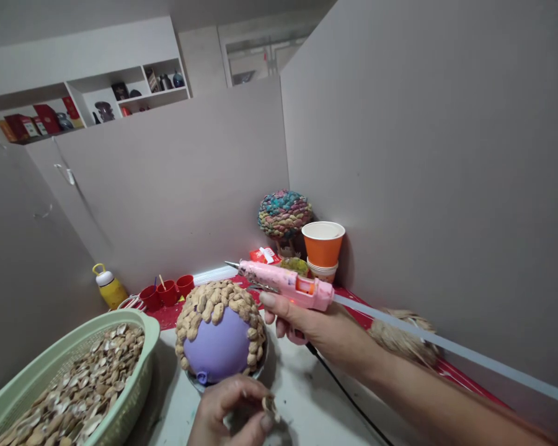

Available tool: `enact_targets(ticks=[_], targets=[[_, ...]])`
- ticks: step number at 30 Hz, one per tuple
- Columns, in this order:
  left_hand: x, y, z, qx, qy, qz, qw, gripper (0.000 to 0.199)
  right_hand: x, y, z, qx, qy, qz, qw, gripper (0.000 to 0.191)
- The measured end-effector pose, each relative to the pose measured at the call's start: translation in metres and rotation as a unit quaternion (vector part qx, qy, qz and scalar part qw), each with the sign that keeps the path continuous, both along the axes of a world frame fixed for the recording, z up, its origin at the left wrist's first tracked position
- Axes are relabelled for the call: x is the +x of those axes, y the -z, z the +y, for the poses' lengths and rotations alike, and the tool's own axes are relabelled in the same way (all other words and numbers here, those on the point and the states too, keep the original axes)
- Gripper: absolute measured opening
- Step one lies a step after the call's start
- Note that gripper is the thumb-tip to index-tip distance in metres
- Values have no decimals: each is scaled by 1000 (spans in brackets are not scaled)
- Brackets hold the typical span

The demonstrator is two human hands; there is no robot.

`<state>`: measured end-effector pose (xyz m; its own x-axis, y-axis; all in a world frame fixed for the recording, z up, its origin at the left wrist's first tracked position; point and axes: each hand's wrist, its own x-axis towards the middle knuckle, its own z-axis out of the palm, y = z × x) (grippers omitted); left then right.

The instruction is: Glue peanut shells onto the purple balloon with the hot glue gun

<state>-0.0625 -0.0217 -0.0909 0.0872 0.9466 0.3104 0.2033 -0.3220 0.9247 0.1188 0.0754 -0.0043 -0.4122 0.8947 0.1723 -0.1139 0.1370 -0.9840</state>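
Green colander (149,337), one, lower left of the frame: filled with loose peanut shells (100,378), too many to count.

Red cups (185,285), three, in a row left of centre; two thin sticks (162,282) rise by the left and middle cups, but you cannot tell which cup holds the blue one.

Orange paper cup (323,246), one, right of centre, mouth up, atop stacked paper cups (324,272) whose number is unclear.

Bowl (193,383), one, lower centre, mostly hidden: bears one purple balloon (218,344), its top and sides covered in peanut shells, its knot pointing to the bottom of the frame.

Pink hot glue gun (286,283), one, centre of the frame, above and right of the balloon: nozzle to the left, long axis nearly level, dropping slightly rightward; a long glue stick (428,334) trails from its rear to the right edge. Your right hand (302,322) has its fingers wrapped around the handle.

Your left hand (230,409), bottom centre: thumb and fingers pinch one shell piece (269,406), blurred.
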Motion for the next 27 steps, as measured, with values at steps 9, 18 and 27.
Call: enact_targets(ticks=[9,18,27], targets=[[-9,-17,13,-36,-116,-65,990,13,-2,7,11,114,-102,-32,988,33],[-26,-46,10,-122,-102,-300,940,25,11,-13,8,264,-180,-119,940,43],[-31,-65,8,-140,-91,-365,916,30,16,-17,-1,307,-153,-194,919,48]])
